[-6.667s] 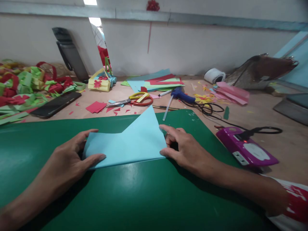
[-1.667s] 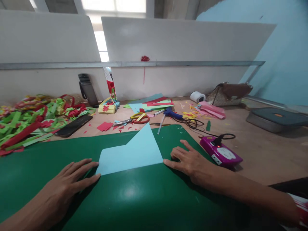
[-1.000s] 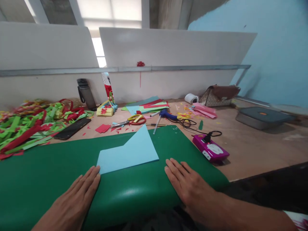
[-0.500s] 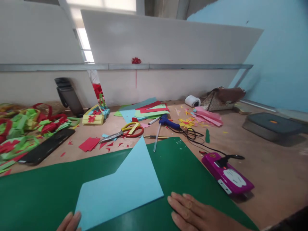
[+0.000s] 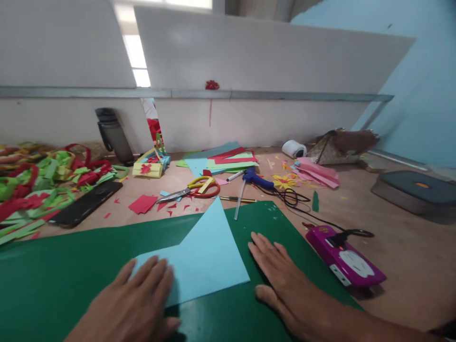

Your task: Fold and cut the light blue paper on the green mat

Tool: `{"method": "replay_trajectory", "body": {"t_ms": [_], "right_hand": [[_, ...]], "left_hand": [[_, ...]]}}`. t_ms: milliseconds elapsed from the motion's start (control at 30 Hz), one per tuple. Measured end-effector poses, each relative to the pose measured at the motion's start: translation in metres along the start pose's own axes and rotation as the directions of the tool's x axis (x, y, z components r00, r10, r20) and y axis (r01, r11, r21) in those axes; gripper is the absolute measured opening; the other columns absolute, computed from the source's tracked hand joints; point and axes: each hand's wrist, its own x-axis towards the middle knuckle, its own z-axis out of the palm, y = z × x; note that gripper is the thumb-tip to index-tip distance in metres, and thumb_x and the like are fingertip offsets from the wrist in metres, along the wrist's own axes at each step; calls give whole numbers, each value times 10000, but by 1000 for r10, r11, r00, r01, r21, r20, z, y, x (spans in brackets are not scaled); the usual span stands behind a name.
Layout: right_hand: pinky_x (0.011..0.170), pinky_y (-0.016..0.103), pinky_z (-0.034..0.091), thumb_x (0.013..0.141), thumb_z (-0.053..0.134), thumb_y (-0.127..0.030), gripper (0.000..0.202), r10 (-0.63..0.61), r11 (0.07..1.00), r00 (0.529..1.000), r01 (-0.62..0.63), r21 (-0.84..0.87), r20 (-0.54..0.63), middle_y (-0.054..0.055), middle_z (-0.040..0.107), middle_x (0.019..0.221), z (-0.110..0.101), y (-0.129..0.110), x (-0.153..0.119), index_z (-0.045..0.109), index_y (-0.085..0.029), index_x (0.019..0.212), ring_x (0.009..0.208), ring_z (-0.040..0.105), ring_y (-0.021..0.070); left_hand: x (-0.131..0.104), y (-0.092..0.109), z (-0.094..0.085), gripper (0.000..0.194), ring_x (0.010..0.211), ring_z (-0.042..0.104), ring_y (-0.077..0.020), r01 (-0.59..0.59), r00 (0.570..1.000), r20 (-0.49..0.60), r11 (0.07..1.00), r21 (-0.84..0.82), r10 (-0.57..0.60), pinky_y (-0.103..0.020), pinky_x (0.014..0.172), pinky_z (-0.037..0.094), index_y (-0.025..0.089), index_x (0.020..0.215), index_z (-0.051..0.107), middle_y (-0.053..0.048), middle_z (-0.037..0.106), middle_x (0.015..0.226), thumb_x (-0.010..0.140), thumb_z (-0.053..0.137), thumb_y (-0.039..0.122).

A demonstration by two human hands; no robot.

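A folded sheet of light blue paper (image 5: 206, 259) lies on the green mat (image 5: 89, 256), one pointed corner reaching up past the mat's far edge. My left hand (image 5: 133, 294) rests over the paper's left end with its fingers stretched out, hiding that part. Just right of the paper, my right hand (image 5: 278, 270) lies flat on the mat, fingers extended and thumb apart, holding nothing. Beyond the mat are scissors (image 5: 199, 187) with yellow and red handles, and a blue glue gun (image 5: 258, 179) with a clear glue stick (image 5: 240, 202).
Right of the mat sits a purple power strip (image 5: 344, 256) with a black cord. A phone (image 5: 87, 204) and colourful paper baskets (image 5: 46, 180) are at left. Coloured sheets (image 5: 231, 159), a dark bottle (image 5: 114, 135) and a lidded box (image 5: 413, 190) stand farther back.
My left hand has come up from the bottom edge onto the paper's left end. My right hand has moved forward along the mat, its thumb now showing. The view has shifted slightly.
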Motion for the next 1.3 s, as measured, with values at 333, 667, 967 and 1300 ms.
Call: {"method": "replay_trajectory", "body": {"t_ms": [333,667,967,1300], "right_hand": [[1100,494,193,928,375,-357,627,-290,951,951,299,-82,110,190,135,1484,2,-30,50,231,-15,1433,1381,130,289],[1082,585,148,938,314,-388,619,-225,943,974,220,-250,9,149,41,1508,16,-11,69,187,-74,1456,1390,60,302],[1077,603,130,955,255,-406,626,-203,953,978,210,-220,53,151,4,1505,11,-9,66,125,-55,1457,1389,31,302],[1083,577,191,927,416,-431,576,-523,844,823,537,-2,221,128,226,1497,-10,-21,42,282,-213,1443,1378,187,283]], "left_hand": [[50,20,15,661,1357,202,-368,-312,942,61,930,-194,329,-601,1025,293,91,1445,238,-182,187,1475,941,293,515],[-12,-10,11,882,1342,308,-315,-92,974,-216,993,-80,73,-471,1074,280,140,1480,-15,-155,263,1480,866,408,613],[-46,-31,28,853,1280,417,-302,116,960,-266,988,106,-85,-430,1052,312,174,1483,-6,-147,353,1437,870,444,559],[13,9,-29,763,1395,132,-273,-285,956,-4,928,-238,293,-496,1097,214,195,1467,164,-108,159,1506,874,346,641]]}}
